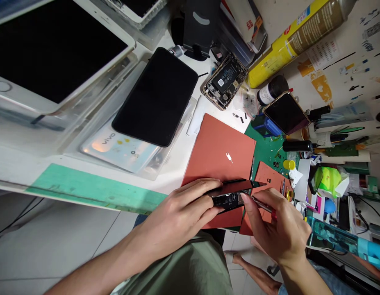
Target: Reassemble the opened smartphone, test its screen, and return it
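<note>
My left hand (pixel 185 209) grips an opened phone (pixel 228 200) along its left side, over a reddish-brown mat (pixel 220 153). The phone's dark screen is lifted from its body, and a black battery with white print shows inside. My right hand (pixel 277 225) is closed round a slim screwdriver (pixel 262 205) with a grey shaft and a red part. Its tip points into the phone's right end; the exact contact point is hidden by my thumb. A small SIM eject pin (pixel 229 157) lies on the mat beyond the phone.
Left stand a large white tablet (pixel 32 100) and a black phone (pixel 155 96) on stacked cases. Behind the mat lies an opened phone body (pixel 225 81). A yellow spray can (pixel 297 37), a second mat (pixel 263 178) and cluttered tools are to the right. Another person's leg (pixel 257 266) shows below.
</note>
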`<state>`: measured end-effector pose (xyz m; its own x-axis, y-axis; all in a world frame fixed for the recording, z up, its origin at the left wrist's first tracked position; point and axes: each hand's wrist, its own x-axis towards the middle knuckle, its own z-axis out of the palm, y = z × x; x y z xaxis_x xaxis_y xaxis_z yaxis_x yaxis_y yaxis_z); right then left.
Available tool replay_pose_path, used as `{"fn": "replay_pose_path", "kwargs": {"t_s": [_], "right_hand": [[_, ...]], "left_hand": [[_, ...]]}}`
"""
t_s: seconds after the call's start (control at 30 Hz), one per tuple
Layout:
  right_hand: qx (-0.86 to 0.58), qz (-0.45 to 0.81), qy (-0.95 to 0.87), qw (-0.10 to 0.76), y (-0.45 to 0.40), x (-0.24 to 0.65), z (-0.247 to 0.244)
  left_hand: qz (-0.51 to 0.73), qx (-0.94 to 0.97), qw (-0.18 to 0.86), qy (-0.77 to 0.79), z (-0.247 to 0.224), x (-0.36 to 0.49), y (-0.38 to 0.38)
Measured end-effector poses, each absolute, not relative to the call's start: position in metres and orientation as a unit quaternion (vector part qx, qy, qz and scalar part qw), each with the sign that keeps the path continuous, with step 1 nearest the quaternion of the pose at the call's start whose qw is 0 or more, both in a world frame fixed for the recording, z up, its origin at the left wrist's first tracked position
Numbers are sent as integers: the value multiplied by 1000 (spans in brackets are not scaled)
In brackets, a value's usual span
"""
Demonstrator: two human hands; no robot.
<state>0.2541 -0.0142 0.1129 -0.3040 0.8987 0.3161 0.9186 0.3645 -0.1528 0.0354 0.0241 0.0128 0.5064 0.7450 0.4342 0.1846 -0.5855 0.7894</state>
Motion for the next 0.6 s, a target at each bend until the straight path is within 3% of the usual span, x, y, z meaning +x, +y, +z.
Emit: {"fn": "replay_pose_path", "kwargs": {"t_s": [0.6], "right_hand": [[-571, -78, -797, 181, -8, 249, 108]], "left_hand": [[399, 804, 329, 292, 15, 35, 25]]}}
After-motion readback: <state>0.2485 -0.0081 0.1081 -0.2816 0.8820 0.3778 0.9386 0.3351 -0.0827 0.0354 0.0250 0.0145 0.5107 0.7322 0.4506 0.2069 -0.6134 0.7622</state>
